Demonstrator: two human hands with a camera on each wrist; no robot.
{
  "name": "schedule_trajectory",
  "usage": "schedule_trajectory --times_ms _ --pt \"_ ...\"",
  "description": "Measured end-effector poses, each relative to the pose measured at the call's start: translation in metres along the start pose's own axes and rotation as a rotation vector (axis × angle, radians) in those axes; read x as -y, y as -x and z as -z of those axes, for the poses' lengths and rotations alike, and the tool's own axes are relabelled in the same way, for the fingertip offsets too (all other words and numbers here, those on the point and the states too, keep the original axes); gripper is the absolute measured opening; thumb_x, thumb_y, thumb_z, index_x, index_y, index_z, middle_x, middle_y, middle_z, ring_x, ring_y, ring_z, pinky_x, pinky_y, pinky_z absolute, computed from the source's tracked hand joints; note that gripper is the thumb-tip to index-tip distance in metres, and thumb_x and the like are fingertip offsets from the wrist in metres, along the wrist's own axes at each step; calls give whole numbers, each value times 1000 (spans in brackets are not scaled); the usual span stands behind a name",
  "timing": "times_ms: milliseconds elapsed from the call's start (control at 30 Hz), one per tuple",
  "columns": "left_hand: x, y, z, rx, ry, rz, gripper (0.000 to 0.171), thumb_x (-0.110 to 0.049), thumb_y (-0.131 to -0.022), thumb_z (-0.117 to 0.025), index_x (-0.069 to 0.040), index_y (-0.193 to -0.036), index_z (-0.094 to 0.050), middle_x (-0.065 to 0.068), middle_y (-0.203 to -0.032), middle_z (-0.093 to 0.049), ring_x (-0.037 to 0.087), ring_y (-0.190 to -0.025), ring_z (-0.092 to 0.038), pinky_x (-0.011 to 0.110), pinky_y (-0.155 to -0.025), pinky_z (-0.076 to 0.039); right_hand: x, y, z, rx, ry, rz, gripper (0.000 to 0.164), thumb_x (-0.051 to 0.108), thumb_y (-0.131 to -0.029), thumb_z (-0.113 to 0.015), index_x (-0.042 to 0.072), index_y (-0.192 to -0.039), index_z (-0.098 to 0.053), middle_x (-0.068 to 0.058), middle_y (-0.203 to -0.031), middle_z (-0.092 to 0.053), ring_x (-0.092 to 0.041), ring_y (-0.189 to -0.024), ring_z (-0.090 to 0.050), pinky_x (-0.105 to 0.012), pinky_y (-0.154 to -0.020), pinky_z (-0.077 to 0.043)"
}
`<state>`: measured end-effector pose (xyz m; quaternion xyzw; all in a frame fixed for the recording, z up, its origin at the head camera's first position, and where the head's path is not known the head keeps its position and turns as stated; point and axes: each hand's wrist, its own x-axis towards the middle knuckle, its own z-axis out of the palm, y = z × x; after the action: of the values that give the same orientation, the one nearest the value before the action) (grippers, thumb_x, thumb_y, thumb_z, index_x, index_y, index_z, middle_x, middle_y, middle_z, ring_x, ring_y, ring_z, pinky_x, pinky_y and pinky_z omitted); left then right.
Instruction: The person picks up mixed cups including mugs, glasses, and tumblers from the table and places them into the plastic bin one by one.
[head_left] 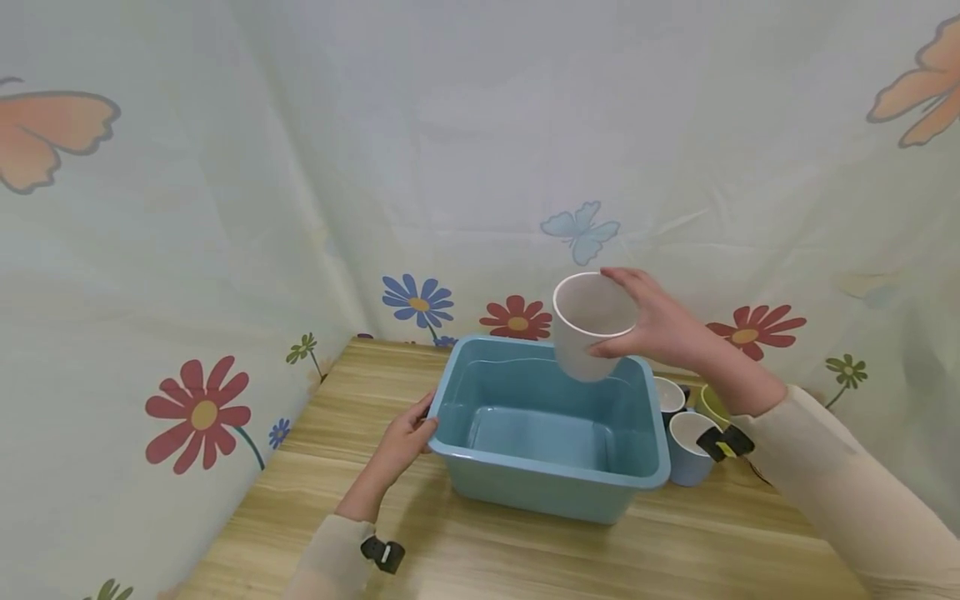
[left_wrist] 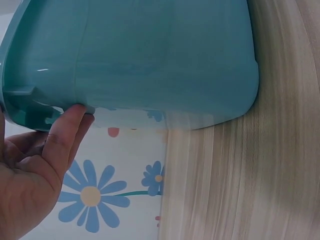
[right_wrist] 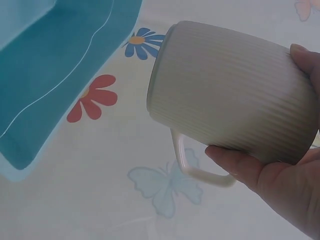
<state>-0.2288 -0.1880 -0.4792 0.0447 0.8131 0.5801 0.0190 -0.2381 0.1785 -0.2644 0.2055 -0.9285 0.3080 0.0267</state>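
Note:
My right hand (head_left: pixel 663 329) grips a white mug (head_left: pixel 577 357) around its body, near the rim, and holds it above the back right part of a blue-green plastic tub (head_left: pixel 536 490). In the right wrist view the mug (right_wrist: pixel 225 90) has fine ribs and a handle (right_wrist: pixel 180 155), and the thumb and fingers lie on opposite sides of it. At the tub's left end, my left hand (head_left: pixel 403 443) holds the rim. The left wrist view shows its fingers (left_wrist: pixel 62 137) curled under that rim. The tub's visible floor is bare.
Right of the tub stand a grey-blue mug (head_left: pixel 688 458), a mug with a pale inside (head_left: pixel 669 393) and a yellow-green mug (head_left: pixel 714 403), partly hidden by my right arm. The wooden table (head_left: pixel 375 392) meets a flower-printed cloth (head_left: pixel 450 150) behind.

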Motion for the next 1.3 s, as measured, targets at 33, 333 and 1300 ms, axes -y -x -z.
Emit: schedule_trajectory --times_ms 33,333,1300 --pt "0 0 0 -1 8 6 57 -10 -101 -50 -4 -157 -39 31 -146 -54 33 -113 -66 25 -73 -60 1 -2 -1 2 -7 4 105 29 -77 -87 6 -160 -27 -25 -160 -33 -46 -132 -46 -67 -102 -49" --pt "-1 0 0 5 17 4 58 -11 -101 -51 -4 -157 -38 30 -147 -54 33 -114 -66 26 -72 -59 2 -18 -12 10 -56 32 104 25 -77 -87 6 -160 -28 -22 -161 -32 -44 -133 -45 -65 -104 -48" --pt "0 1 1 13 2 12 59 -11 -101 -50 -4 -158 -36 31 -151 -50 35 -118 -65 31 -74 -61 -4 -60 -70 123 -119 102 101 25 -76 -88 7 -158 -33 -21 -160 -34 -44 -134 -46 -62 -105 -50"
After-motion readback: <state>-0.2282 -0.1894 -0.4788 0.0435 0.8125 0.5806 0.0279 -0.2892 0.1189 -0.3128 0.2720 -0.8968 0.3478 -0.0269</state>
